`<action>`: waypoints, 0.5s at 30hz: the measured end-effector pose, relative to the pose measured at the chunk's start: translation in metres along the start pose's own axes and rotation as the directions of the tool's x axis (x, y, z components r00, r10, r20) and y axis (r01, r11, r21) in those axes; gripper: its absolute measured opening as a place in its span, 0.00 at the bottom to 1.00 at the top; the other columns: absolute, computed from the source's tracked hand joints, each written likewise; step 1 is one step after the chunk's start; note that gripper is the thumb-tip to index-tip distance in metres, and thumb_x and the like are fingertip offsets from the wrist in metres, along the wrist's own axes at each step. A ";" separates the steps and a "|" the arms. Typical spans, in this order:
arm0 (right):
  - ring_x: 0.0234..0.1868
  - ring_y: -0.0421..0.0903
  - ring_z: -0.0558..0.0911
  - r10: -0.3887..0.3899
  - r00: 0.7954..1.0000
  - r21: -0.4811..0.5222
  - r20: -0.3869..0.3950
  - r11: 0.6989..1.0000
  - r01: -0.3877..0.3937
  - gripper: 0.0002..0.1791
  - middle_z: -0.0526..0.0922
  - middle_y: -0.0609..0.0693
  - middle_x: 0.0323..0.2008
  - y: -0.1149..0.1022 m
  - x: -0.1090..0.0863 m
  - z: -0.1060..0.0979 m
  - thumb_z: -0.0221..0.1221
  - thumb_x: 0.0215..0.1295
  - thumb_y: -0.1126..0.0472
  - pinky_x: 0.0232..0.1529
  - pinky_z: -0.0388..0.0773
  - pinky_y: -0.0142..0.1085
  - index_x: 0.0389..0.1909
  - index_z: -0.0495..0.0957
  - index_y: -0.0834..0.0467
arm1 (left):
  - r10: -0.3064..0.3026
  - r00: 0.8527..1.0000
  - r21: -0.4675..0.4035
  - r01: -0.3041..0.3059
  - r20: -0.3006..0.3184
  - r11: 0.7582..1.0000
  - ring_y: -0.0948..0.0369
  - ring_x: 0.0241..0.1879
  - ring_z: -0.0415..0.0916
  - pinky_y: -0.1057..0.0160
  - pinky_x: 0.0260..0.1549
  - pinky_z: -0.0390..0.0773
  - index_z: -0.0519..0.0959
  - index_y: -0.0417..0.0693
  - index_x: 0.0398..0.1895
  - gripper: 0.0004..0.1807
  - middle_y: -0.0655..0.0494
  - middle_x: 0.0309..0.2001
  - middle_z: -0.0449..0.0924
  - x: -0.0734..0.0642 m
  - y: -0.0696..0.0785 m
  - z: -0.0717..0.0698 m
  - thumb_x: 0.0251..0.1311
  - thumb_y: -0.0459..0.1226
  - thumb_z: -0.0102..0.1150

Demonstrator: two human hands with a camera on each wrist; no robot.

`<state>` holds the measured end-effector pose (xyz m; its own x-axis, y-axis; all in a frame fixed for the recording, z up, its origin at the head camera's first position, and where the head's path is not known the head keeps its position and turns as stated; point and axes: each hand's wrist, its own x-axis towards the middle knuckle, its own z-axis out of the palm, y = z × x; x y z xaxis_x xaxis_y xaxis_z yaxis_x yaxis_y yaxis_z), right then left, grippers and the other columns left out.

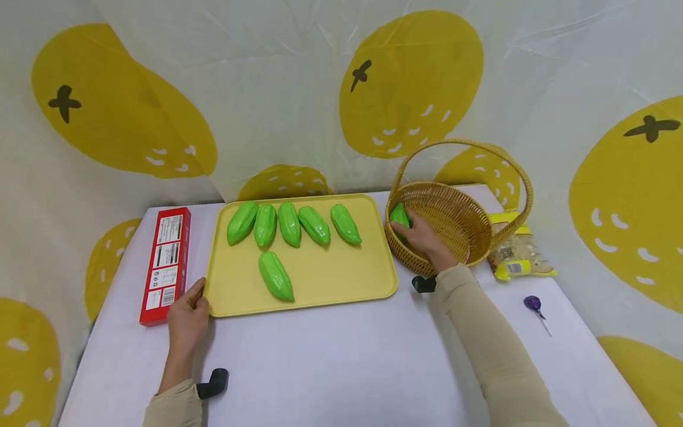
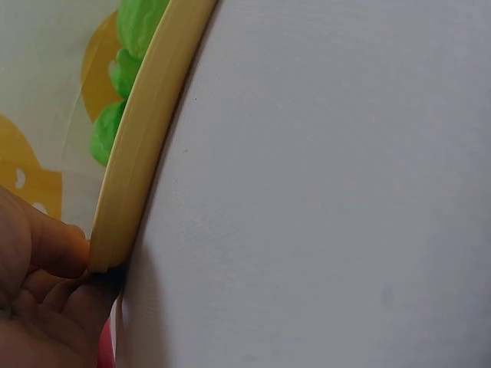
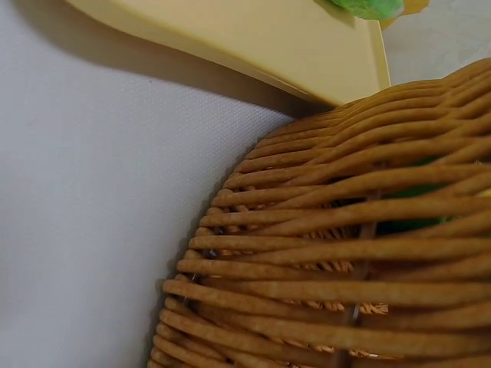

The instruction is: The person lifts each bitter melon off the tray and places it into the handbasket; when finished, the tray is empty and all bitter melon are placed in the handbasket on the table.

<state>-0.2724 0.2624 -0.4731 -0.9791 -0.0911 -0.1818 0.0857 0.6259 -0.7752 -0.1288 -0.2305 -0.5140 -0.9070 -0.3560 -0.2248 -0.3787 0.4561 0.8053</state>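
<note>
My left hand (image 1: pixel 188 317) grips the near left corner of a yellow tray (image 1: pixel 336 273); in the left wrist view the thumb lies on the rim, with fingers underneath. Several long, ridged, glossy green toy vegetables lie on the tray: a row along the back and a single green vegetable (image 1: pixel 276 277) nearer the front. My right hand (image 1: pixel 425 239) reaches into a wicker basket (image 1: pixel 411 259) and holds another green toy vegetable (image 1: pixel 398 216) against the left inner wall. In the right wrist view the basket's weave (image 3: pixel 322 253) hides that hand.
A red box (image 1: pixel 165 267) lies left of the tray. Right of the basket are a yellow-and-clear packet (image 1: pixel 520 252) and a purple lollipop (image 1: pixel 533 304). The basket's tall handle (image 1: pixel 525 184) arches over it. A patterned curtain (image 1: pixel 277 89) hangs behind the white-covered table (image 1: pixel 320 367).
</note>
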 end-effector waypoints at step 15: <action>0.56 0.58 0.71 0.053 0.998 0.029 -0.016 0.998 -0.053 0.43 0.66 0.71 0.63 0.002 0.004 0.003 0.53 0.78 0.51 0.56 0.72 0.47 0.79 0.44 0.69 | 0.016 1.000 -0.018 -0.016 -0.011 1.000 0.45 0.74 0.66 0.92 0.36 0.67 0.62 0.48 0.77 0.27 0.45 0.76 0.65 0.000 0.000 0.000 0.77 0.34 0.43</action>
<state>-0.2754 0.2612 -0.4767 -0.9761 -0.0450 -0.2128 0.1424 0.6073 -0.7816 -0.1285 -0.2306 -0.5141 -0.9109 -0.3579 -0.2054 -0.3604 0.4475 0.8185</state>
